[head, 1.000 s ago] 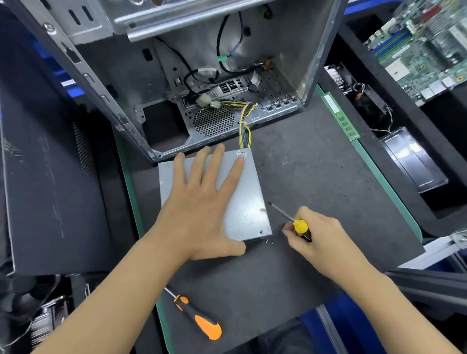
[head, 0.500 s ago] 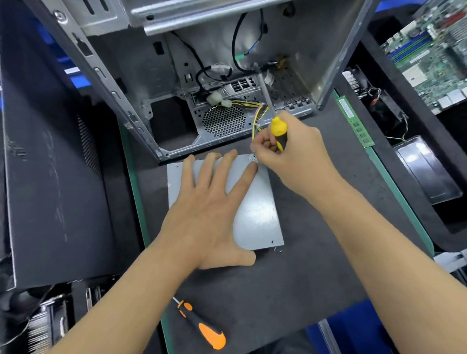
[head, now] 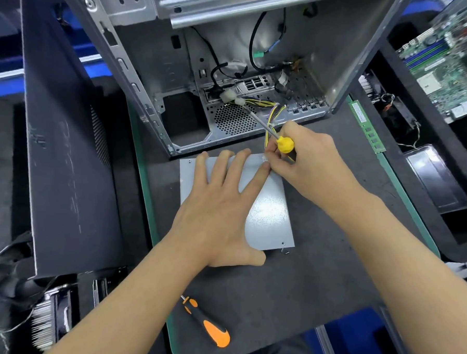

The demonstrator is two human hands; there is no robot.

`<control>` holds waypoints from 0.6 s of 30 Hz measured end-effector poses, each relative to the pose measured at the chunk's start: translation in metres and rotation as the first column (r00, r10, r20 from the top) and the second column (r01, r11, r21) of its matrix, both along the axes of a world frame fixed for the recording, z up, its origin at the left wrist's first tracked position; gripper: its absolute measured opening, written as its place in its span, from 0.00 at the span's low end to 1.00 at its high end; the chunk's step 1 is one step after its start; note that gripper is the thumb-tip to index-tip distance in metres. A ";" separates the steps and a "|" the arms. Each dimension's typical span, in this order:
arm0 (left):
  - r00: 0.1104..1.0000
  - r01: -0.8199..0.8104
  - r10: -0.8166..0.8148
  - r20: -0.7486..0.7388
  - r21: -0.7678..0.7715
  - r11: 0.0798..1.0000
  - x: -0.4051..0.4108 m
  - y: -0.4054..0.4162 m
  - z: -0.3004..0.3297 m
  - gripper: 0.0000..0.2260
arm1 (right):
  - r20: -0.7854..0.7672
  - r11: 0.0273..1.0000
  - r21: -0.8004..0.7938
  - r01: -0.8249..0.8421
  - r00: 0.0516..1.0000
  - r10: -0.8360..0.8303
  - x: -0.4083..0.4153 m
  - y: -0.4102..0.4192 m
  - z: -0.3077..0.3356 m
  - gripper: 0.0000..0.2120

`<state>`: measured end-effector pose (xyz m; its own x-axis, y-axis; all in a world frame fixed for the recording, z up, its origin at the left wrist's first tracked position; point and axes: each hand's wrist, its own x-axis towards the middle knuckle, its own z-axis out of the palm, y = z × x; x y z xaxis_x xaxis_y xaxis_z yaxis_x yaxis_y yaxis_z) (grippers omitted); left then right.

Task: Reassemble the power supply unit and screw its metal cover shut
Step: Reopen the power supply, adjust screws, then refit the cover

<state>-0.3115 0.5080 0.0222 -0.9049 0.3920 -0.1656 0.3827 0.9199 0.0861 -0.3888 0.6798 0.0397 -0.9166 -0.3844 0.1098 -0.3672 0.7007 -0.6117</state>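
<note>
The grey metal power supply unit lies flat on the dark mat, its cover facing up. My left hand presses flat on the cover with fingers spread. My right hand is at the cover's far right corner, gripping a yellow-handled screwdriver whose shaft points away toward the case; its fingertips pinch at something small at that corner, too small to tell. Yellow cables run from that corner into the case. Two small loose screws lie on the mat by the near right corner.
An open grey computer case stands just behind the unit. A black side panel stands to the left. An orange-and-black screwdriver lies near the mat's front edge. A RAM stick, a motherboard and a tray sit right.
My right hand moved from the unit's near right corner up to its far right corner, carrying the yellow screwdriver. The left hand stayed pressed on the cover.
</note>
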 end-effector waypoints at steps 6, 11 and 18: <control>1.000 0.004 -0.004 -0.009 -0.012 1.000 0.000 0.000 0.001 0.60 | 0.057 0.995 -0.090 0.054 0.997 -0.048 -0.004 0.004 -0.002 0.14; 1.000 0.006 -0.006 -0.009 -0.013 1.000 0.000 0.000 0.002 0.60 | 0.056 0.996 -0.074 0.053 0.997 -0.049 -0.007 0.003 -0.003 0.15; 1.000 0.007 -0.007 0.001 -0.020 1.000 0.000 0.000 0.003 0.60 | 0.034 0.992 -0.119 0.039 0.999 -0.035 -0.003 0.004 -0.005 0.14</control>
